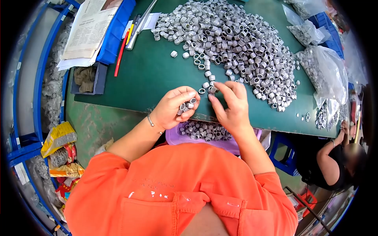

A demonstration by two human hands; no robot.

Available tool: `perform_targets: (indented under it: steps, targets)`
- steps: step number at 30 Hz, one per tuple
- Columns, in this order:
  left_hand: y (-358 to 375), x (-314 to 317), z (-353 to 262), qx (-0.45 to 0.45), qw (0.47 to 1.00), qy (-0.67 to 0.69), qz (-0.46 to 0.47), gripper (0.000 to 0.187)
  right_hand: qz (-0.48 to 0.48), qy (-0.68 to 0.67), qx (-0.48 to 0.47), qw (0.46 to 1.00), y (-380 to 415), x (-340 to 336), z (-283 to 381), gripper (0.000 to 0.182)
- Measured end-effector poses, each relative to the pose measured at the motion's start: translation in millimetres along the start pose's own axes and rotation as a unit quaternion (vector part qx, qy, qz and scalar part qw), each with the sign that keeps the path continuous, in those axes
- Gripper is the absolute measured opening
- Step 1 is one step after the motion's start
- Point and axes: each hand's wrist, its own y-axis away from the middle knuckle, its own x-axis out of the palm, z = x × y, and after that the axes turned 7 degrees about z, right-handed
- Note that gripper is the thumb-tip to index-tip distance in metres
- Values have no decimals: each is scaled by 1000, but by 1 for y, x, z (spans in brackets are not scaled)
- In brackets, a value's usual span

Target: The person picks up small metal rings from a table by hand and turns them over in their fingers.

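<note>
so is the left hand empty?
No, the left hand holds several small grey rings between its fingers and palm.

Only one view is given, shot from a head-worn camera, tilted forward and steeply down over the green table (149, 74). Everything is seen close up through a fisheye lens, so the edges get bent and blacked out.

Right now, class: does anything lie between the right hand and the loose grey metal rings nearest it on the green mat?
Nothing visible does. The right hand has its fingertips right at the small grey metal rings on the green table mat.
</note>
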Motion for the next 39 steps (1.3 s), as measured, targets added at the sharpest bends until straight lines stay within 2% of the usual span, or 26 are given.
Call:
perform_targets:
  steps: [2, 4, 6, 7, 8, 11, 13, 14, 16, 18, 20, 24, 26, 28, 29, 30, 31, 32, 35, 36, 39]
  targets:
    - [0, 2, 0, -6, 999, -7, -33, 20, 35, 18, 5, 999, -2, 9, -8, 27]
    - [1, -3, 1, -1, 1000, -6, -16, 20, 39, 0, 4, 999, -3, 6, -10, 26]
    - [1, -4, 1, 2, 1000, -13, -13, 20, 41, -145, 72, 986, 0, 0, -5, 25]
    - [1, -4, 1, 3, 1000, -4, -9, 20, 38, -250, 157, 955, 2, -5, 3, 24]
    - [1, -4, 1, 4, 1000, 8, -6, 20, 13, -364, 188, 912, 4, -6, 3, 26]
    - [0, -1, 0, 4, 1000, 6, -7, 20, 54, -427, 174, 886, 8, -17, -1, 28]
    - [0, -1, 1, 6, 1000, 7, -12, 20, 35, -651, 287, 702, 10, -24, 5, 25]
    - [0, -2, 1, 4, 1000, 7, -10, 20, 33, -650, 288, 703, 12, -26, 4, 25]
    - [1, -4, 1, 13, 1000, 7, 3, 18, 52, -756, 273, 592, 17, -28, 0, 24]
    - [1, -1, 2, 16, 1000, -7, -17, 19, 50, -749, 289, 594, 20, -29, 2, 26]
    - [1, -2, 2, 16, 1000, -3, -13, 19, 58, -793, 287, 535, 22, -30, 2, 26]
    - [2, -3, 4, 19, 1000, -5, -7, 19, 65, -796, 281, 532, 26, -32, 2, 27]
    - [2, -3, 3, 20, 1000, -9, -8, 19, 45, -780, 306, 545, 31, -36, 5, 26]
    - [3, -1, 2, 18, 1000, -11, -15, 19, 185, -700, 277, 632, 40, -43, -4, 24]
    - [2, -1, 2, 21, 1000, -12, -13, 19, 239, -489, 365, 755, 36, -49, 13, 20]
    - [2, -2, 3, 24, 1000, -12, -11, 19, 231, -413, 345, 810, 41, -43, 19, 17]
    - [2, -3, 3, 23, 1000, -11, -11, 18, 194, -298, 284, 890, 45, -38, 17, 18]
    - [1, -3, 3, 20, 1000, -8, -13, 18, 151, -176, 215, 948, 48, -33, 14, 22]
    - [0, -4, 3, 20, 1000, -8, -6, 18, 4, 18, 128, 992, 35, -23, 4, 23]
    - [1, -4, 3, 19, 1000, -7, -7, 18, 5, 18, 128, 992, 35, -22, 2, 23]
    - [1, -3, 2, 22, 1000, -8, -10, 19, 49, -107, 163, 980, 33, -20, -6, 25]
